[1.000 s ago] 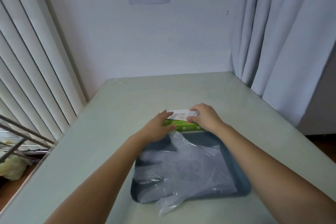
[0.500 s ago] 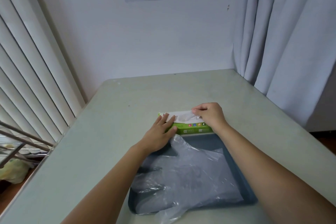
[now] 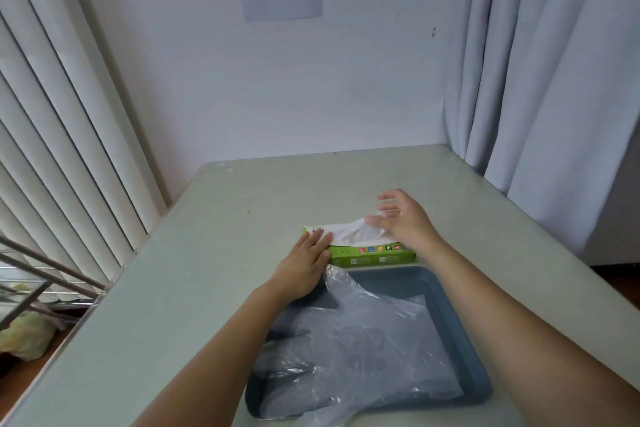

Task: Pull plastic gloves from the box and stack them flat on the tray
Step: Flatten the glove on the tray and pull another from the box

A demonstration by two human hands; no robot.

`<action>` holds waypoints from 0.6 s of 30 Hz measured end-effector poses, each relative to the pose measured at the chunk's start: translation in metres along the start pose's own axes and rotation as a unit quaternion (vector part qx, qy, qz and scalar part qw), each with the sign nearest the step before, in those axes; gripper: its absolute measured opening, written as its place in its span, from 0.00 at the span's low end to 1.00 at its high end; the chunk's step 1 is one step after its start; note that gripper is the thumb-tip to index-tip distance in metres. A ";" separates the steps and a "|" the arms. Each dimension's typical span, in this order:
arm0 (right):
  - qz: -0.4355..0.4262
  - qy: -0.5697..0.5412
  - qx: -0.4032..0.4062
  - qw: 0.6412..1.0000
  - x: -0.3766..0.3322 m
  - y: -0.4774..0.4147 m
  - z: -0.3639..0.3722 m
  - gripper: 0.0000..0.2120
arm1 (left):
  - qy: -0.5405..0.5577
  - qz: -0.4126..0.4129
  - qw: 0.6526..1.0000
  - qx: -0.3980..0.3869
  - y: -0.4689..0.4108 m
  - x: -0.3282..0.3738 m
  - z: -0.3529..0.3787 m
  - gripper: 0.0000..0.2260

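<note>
At the tray's (image 3: 449,302) twelve o'clock, left hand (image 3: 304,265) anchors the glove box (image 3: 375,256), fingers flat. Right hand (image 3: 405,222) pinches a glove (image 3: 354,234) out.

Single head-worn wide-angle view. Faces forward and down across the worktop (image 3: 194,270) toward the wall (image 3: 346,87), close range.

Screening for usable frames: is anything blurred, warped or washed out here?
Head view: right hand, pinching a glove, motion-blurred at the fingers; left hand and box sharp; blinds and curtain lean from the wide lens; soft light, faint sheen on the gloves in the tray.
</note>
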State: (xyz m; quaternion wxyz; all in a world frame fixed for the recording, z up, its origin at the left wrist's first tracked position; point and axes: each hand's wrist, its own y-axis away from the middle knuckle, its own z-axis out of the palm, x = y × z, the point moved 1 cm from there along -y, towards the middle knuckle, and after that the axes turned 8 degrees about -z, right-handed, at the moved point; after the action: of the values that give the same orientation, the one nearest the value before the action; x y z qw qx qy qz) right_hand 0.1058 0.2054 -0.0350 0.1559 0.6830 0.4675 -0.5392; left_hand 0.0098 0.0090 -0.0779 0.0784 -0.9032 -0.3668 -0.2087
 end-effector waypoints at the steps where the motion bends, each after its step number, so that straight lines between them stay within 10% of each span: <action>1: -0.039 0.075 -0.050 0.995 0.001 0.001 0.002 0.23 | 0.002 0.000 1.000 0.000 0.002 0.002 -0.001 0.21; 8: -0.212 0.327 -0.141 0.910 0.004 -0.001 0.022 0.27 | 0.045 -0.027 0.999 0.012 0.010 0.009 -0.004 0.21; 18: -0.099 0.248 0.024 0.963 0.011 0.001 0.001 0.07 | 0.031 -0.028 0.999 0.009 0.008 0.009 -0.007 0.21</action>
State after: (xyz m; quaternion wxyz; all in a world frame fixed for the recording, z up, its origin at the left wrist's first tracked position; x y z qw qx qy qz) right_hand 0.1063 0.2092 -0.0452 -0.0356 0.7488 0.5439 -0.3772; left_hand 0.0187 0.0063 -0.0676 0.0922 -0.8848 -0.3915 -0.2352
